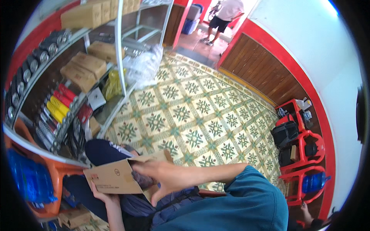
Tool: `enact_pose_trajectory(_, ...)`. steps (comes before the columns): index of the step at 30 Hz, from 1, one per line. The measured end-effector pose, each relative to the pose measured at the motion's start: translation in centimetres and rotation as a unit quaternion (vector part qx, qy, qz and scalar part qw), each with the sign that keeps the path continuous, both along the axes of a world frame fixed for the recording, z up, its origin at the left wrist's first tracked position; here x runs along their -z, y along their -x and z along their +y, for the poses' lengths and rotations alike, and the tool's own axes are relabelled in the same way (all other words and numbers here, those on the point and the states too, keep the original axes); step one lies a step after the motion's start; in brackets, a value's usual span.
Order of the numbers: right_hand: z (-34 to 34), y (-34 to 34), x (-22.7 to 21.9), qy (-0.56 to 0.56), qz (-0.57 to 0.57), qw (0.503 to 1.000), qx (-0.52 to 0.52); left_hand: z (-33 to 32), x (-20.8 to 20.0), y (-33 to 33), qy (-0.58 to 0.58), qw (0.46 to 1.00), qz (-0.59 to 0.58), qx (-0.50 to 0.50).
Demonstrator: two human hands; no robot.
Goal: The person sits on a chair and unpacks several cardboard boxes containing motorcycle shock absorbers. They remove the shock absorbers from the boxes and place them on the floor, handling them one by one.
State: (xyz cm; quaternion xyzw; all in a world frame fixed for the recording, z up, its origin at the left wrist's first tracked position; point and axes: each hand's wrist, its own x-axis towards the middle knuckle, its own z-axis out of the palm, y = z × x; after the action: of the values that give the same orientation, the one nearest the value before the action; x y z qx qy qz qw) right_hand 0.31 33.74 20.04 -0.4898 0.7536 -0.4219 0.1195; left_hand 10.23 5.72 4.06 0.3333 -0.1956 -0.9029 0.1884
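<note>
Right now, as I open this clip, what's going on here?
A person is handling a brown cardboard box above their lap. The left hand holds it from below, while the right hand is at its open end, thumb spread, its fingertips hidden. I can't tell whether those fingers grip anything. To the left, a metal rack carries more boxes and coil springs, some yellow. Beyond the doorway stands another person.
</note>
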Motion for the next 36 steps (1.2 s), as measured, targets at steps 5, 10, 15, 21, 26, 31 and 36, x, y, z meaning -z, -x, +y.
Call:
enact_pose_trajectory(5,-1.4,1.8,1.4,-0.039,-0.217,0.968,-0.117,-0.7,1.7,-0.2,0.022,1.000,0.012,0.009)
enact_pose_trajectory(10,-0.5,2.0,4.2,-0.163,-0.237,0.954,-0.084,-1.0,2.4,-0.6,0.052,0.998,-0.012,-0.014)
enact_pose_trajectory(15,-2.6,1.0,11.1,0.012,-0.104,0.994,-0.014,-1.2,1.5,-0.6,0.086,0.996,-0.025,-0.029)
enact_pose_trajectory(21,-3.1,2.7,15.2,-0.089,-0.108,0.988,-0.070,-2.1,1.2,-0.8,0.086,0.992,-0.072,-0.052)
enact_pose_trajectory(26,-3.0,3.6,11.9,-0.210,-0.187,0.957,-0.066,-2.4,-0.2,-1.0,0.118,0.983,-0.124,-0.064)
enact_pose_trajectory(31,-2.6,1.9,12.0,-0.064,-0.095,0.993,-0.016,-3.1,-2.9,-1.1,0.160,0.971,-0.151,-0.093)
enact_pose_trajectory(36,-2.2,0.3,12.8,-0.057,-0.162,0.985,0.013,-3.7,-5.1,-1.0,0.180,0.960,-0.179,-0.120)
